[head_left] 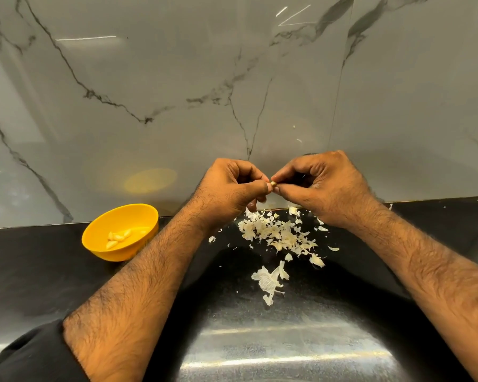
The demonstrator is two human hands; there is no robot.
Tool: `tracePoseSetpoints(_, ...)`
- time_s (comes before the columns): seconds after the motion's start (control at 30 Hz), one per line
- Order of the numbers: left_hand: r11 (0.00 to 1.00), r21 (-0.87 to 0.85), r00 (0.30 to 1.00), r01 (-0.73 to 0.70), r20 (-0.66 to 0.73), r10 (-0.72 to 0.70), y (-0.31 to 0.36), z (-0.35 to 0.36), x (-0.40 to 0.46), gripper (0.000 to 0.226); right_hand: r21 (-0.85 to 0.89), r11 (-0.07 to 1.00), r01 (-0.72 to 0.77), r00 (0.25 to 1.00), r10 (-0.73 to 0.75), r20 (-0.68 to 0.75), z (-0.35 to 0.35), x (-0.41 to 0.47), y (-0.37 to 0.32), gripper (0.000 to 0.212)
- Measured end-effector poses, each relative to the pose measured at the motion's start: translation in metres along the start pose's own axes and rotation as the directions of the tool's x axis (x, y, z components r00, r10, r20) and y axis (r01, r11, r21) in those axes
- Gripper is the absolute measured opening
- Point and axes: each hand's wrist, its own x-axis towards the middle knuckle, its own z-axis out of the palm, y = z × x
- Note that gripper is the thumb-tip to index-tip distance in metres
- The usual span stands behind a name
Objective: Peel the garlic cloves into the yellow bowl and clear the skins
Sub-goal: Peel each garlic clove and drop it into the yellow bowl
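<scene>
While both hands meet at centre frame, the left hand [229,186] and right hand [320,186] each keep a pinching grip on one clove [273,184]. Skins [276,232] lie on the counter [39,271] below. Lower left, the bowl [100,249] holds peeled cloves [119,237].
</scene>
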Motion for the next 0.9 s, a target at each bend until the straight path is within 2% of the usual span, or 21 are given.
tracePoseSetpoints(0.13,0.999,-0.044,1.000,0.010,-0.022,-0.011,0.002,0.002,0.000,0.007,0.013,1.000,-0.015,1.000,0.015,0.016,0.001,0.000,0.000,0.010)
tracePoseSetpoints(0.23,0.998,-0.070,0.999,0.010,-0.036,-0.012,0.005,0.002,-0.001,0.008,0.087,0.995,-0.039,0.999,0.039,0.004,-0.005,0.001,0.003,0.009)
tracePoseSetpoints(0.3,0.997,-0.074,0.999,0.016,-0.046,-0.020,0.004,0.001,0.000,0.008,0.243,0.966,-0.087,0.996,0.089,0.005,-0.010,0.003,0.005,0.013)
tracePoseSetpoints(0.4,0.998,-0.060,0.997,0.033,-0.070,-0.037,0.002,0.000,0.001,0.006,0.516,0.844,-0.143,0.988,0.154,0.022,-0.014,0.004,0.007,0.023)
tracePoseSetpoints(0.5,0.997,-0.064,0.998,0.047,-0.043,-0.050,0.000,0.001,0.000,0.009,0.619,0.766,-0.175,0.981,0.187,0.046,-0.014,0.004,0.010,0.029)
tracePoseSetpoints(0.63,0.983,-0.184,1.000,-0.005,-0.024,0.000,0.001,0.005,0.000,0.016,0.583,0.789,-0.195,0.978,0.198,0.060,-0.011,0.004,0.014,0.026)
tracePoseSetpoints(0.77,0.962,-0.264,0.996,-0.071,-0.077,0.052,0.002,0.010,-0.002,0.020,0.478,0.863,-0.165,0.984,0.178,0.017,-0.004,0.004,0.012,0.015)
tracePoseSetpoints(0.9,0.952,-0.286,0.988,-0.104,-0.139,0.066,0.000,0.009,-0.001,0.022,0.366,0.917,-0.160,0.983,0.182,-0.026,-0.001,0.006,0.012,0.014)
